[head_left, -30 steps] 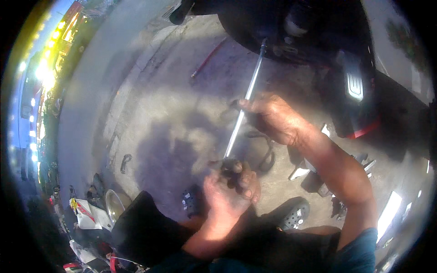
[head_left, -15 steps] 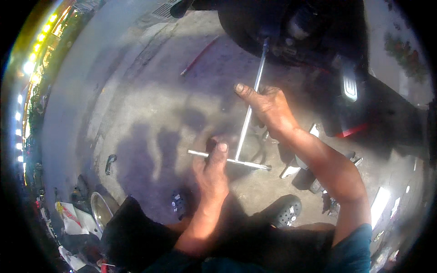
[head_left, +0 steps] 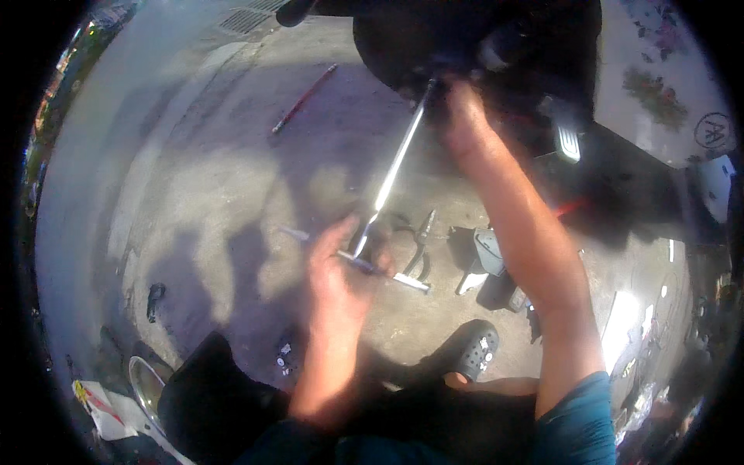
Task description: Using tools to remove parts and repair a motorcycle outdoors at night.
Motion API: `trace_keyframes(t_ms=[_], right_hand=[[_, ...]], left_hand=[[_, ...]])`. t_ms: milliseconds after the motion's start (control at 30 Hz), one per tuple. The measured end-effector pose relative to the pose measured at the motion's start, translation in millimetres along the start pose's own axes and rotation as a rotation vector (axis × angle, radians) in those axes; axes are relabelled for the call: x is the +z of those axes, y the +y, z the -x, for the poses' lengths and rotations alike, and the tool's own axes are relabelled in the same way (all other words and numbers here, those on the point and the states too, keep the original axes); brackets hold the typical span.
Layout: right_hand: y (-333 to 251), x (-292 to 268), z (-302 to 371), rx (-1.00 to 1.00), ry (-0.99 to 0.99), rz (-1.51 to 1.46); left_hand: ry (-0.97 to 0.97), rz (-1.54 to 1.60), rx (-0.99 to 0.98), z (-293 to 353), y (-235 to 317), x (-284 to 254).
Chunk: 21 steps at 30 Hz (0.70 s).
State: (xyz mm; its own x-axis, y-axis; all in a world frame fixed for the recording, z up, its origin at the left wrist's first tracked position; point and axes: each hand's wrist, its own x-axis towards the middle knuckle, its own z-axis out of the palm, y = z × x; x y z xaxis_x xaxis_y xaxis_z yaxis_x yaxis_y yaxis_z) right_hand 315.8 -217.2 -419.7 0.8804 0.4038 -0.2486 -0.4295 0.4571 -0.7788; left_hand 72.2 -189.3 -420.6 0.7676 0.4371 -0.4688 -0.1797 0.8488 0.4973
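"Where's the T-handle wrench [head_left: 394, 168]?"
"Slanting up to the lower edge of the dark machine [head_left: 403, 46] — the left hand [head_left: 335, 267] is loosely curled round the crossbar [head_left: 411, 284]."
"And the right hand [head_left: 465, 108]?"
"Near the wrench's far end, blurred — I can't tell its grip."

At the centre of the frame, the left hand [head_left: 335, 271] was curled around the crossbar of a silver T-handled wrench [head_left: 397, 164], whose shaft slanted up toward a dark machine [head_left: 457, 35] along the top edge. The right hand [head_left: 467, 116] was beside the shaft's upper end, though blur and shadow seemed to hide its grip. A red rod [head_left: 304, 99] lay upper left of centre, pliers [head_left: 424, 239] just right of the wrench's crossbar, and a dark perforated clog [head_left: 473, 353] showed at lower right of centre.
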Motion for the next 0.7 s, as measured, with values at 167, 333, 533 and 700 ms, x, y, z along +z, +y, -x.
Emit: trace_keyframes(t_ms=[167, 333, 533, 700], right_hand=[[11.9, -11.1, -21.5, -0.203, 0.263, 0.150], [5.5, 16.4, 8.0, -0.293, 0.385, 0.576], [34.1, -10.4, -30.3, -0.561, 0.423, 0.703], [49.3, -14.1, -45.1, -0.421, 0.555, 0.560]], left_hand=[[0.038, -0.033, 0.085, -9.8, 5.1, -29.8], [0.136, -0.278, 0.321, -30.6, 1.5, -59.7], [0.218, -0.602, 0.313, -75.7, -51.7, -131.5], [0.335, -0.991, 0.170, -86.1, -93.0, -175.0]])
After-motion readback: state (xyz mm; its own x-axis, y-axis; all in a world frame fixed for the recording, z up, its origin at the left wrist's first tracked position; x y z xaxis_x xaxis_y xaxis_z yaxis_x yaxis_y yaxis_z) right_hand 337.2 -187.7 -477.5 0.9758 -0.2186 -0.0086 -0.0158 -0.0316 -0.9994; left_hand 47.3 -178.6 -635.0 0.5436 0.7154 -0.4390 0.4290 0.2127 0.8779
